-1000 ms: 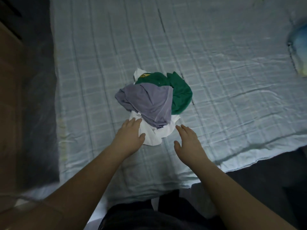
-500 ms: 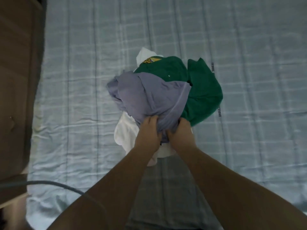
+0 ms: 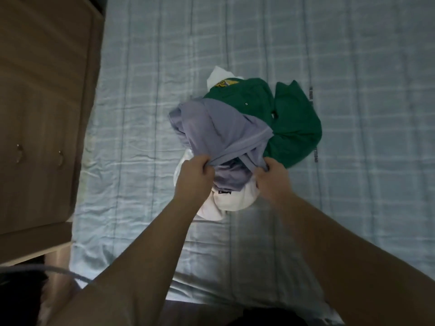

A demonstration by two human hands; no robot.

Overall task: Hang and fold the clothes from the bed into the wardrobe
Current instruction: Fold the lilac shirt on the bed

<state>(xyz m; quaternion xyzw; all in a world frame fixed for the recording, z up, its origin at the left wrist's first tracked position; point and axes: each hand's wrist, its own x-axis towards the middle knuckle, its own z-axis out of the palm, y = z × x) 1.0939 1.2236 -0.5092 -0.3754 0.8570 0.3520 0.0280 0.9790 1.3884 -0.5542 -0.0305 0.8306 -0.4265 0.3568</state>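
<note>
The crumpled lilac fabric garment (image 3: 211,128) lies on the white cloth garment (image 3: 235,201), left of the green fabric garment (image 3: 296,132). All lie on the pale checked bedsheet (image 3: 353,208). The brown wooden wardrobe (image 3: 42,114) stands left.

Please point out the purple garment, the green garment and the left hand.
purple garment (image 3: 211,128), head view, on its smooth upper fold.
green garment (image 3: 296,128), head view, on its broad right part.
left hand (image 3: 195,175), head view, on the back of the hand.

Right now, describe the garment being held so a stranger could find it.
On the pale blue bed lies one pile of clothes. The lavender-grey garment tops it, gripped by the left hand and the right hand. Its neighbours are a green garment and a white garment.
</note>
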